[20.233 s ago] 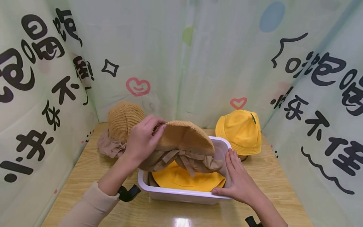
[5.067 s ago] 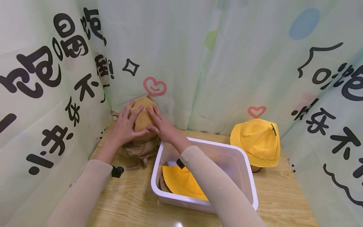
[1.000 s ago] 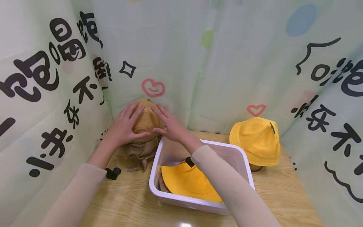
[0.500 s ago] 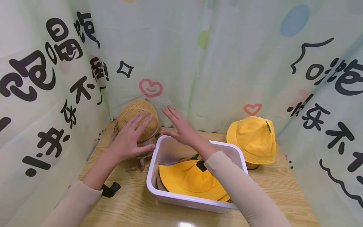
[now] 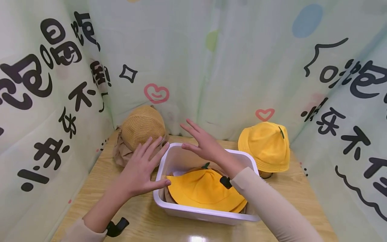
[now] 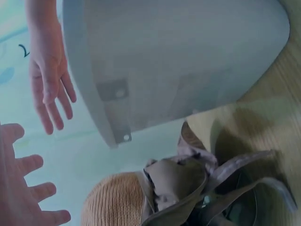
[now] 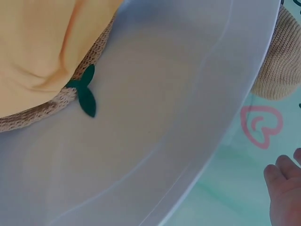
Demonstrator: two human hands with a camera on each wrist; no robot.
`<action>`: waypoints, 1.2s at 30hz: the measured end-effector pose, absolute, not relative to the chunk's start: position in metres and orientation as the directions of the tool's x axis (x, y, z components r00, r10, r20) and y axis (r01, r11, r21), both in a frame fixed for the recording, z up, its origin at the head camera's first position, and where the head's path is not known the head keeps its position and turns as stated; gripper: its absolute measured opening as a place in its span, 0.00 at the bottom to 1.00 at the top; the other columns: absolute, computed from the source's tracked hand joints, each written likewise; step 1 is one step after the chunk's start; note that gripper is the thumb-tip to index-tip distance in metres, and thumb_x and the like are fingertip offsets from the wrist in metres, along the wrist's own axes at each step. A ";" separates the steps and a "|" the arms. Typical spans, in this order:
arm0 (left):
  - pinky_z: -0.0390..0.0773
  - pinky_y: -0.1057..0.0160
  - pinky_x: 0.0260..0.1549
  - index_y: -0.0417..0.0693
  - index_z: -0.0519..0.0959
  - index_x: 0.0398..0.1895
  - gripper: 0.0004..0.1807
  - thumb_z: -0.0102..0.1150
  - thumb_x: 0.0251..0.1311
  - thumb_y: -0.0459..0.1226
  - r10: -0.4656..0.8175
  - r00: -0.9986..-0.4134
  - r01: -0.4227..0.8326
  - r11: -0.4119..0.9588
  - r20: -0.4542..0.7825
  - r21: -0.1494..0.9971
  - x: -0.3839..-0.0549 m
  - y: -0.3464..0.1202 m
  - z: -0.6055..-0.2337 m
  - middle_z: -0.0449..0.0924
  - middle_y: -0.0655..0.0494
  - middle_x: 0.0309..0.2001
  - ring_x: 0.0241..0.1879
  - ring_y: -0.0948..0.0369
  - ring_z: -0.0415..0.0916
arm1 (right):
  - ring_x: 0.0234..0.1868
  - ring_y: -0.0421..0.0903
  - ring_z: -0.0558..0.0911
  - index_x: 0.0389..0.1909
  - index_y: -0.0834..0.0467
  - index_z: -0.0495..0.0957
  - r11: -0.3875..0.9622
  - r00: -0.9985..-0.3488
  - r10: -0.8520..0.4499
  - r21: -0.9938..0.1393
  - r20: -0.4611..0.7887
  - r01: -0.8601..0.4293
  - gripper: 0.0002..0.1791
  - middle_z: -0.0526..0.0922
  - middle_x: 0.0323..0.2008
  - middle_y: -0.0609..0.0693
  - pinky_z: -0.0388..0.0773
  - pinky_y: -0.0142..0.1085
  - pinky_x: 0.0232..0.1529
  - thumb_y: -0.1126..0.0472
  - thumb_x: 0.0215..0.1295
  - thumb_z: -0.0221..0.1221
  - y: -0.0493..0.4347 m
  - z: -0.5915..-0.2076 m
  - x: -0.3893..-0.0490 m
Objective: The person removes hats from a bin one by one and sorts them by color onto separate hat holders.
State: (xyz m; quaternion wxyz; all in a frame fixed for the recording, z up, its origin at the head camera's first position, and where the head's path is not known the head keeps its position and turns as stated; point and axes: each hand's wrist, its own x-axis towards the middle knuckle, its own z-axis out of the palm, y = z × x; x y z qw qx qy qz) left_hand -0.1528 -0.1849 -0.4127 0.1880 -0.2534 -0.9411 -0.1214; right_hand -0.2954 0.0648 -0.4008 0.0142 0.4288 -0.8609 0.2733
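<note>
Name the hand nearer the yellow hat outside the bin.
Right. In the head view, the right hand is left of the hat; the left hand is farther left and lower.

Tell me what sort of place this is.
Likely a curtained-off booth set up for tabletop work: a printed curtain encloses the back and both sides of a wood-grain table, where a white tub stands with a yellow hat inside.
</note>
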 end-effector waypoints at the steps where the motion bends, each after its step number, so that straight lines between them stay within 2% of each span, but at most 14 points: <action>1: 0.57 0.27 0.63 0.60 0.48 0.81 0.56 0.53 0.53 0.73 0.429 -0.803 0.520 0.843 0.412 0.135 -0.151 -0.183 -0.414 0.44 0.51 0.81 0.76 0.38 0.47 | 0.75 0.55 0.62 0.79 0.44 0.54 0.482 -0.628 -0.733 -0.451 0.261 -0.751 0.40 0.48 0.80 0.49 0.65 0.54 0.69 0.43 0.70 0.58 0.066 -0.400 -0.294; 6: 0.55 0.27 0.64 0.60 0.51 0.80 0.56 0.47 0.53 0.77 0.428 -0.804 0.515 0.848 0.413 0.124 -0.141 -0.176 -0.420 0.44 0.49 0.80 0.76 0.38 0.46 | 0.75 0.54 0.62 0.79 0.44 0.54 0.481 -0.622 -0.743 -0.448 0.247 -0.754 0.40 0.50 0.79 0.49 0.64 0.54 0.70 0.43 0.70 0.58 0.073 -0.397 -0.289; 12: 0.56 0.29 0.65 0.61 0.48 0.81 0.57 0.42 0.52 0.79 0.422 -0.814 0.498 0.861 0.400 0.103 -0.131 -0.170 -0.431 0.45 0.46 0.80 0.76 0.38 0.48 | 0.75 0.55 0.62 0.78 0.46 0.56 0.484 -0.628 -0.740 -0.456 0.242 -0.747 0.40 0.56 0.78 0.51 0.63 0.55 0.70 0.44 0.69 0.59 0.080 -0.397 -0.283; 19: 0.56 0.29 0.65 0.62 0.47 0.81 0.58 0.38 0.51 0.81 0.419 -0.823 0.476 0.877 0.384 0.063 -0.127 -0.165 -0.442 0.48 0.42 0.79 0.75 0.38 0.49 | 0.74 0.56 0.64 0.77 0.47 0.58 0.483 -0.635 -0.729 -0.464 0.257 -0.743 0.38 0.61 0.75 0.52 0.62 0.56 0.70 0.47 0.69 0.60 0.090 -0.404 -0.277; 25: 0.52 0.29 0.67 0.63 0.47 0.81 0.58 0.38 0.50 0.81 0.414 -0.839 0.469 0.879 0.353 0.083 -0.122 -0.161 -0.447 0.49 0.43 0.79 0.77 0.39 0.45 | 0.72 0.54 0.66 0.75 0.46 0.63 0.526 -0.656 -0.720 -0.438 0.226 -0.729 0.35 0.66 0.72 0.50 0.63 0.55 0.70 0.45 0.70 0.59 0.103 -0.409 -0.270; 30: 0.55 0.30 0.66 0.63 0.48 0.81 0.58 0.38 0.50 0.81 0.416 -0.848 0.463 0.883 0.328 0.078 -0.119 -0.158 -0.452 0.49 0.42 0.79 0.76 0.38 0.48 | 0.65 0.50 0.72 0.68 0.49 0.72 0.530 -0.660 -0.713 -0.433 0.238 -0.729 0.28 0.75 0.63 0.48 0.69 0.51 0.66 0.46 0.70 0.60 0.113 -0.413 -0.265; 36: 0.56 0.31 0.66 0.61 0.48 0.81 0.59 0.38 0.50 0.81 0.412 -0.852 0.451 0.891 0.324 0.053 -0.118 -0.154 -0.460 0.49 0.41 0.78 0.76 0.38 0.49 | 0.50 0.45 0.81 0.58 0.54 0.80 0.509 -0.659 -0.729 -0.500 0.182 -0.701 0.19 0.84 0.52 0.48 0.80 0.44 0.52 0.52 0.71 0.59 0.122 -0.417 -0.260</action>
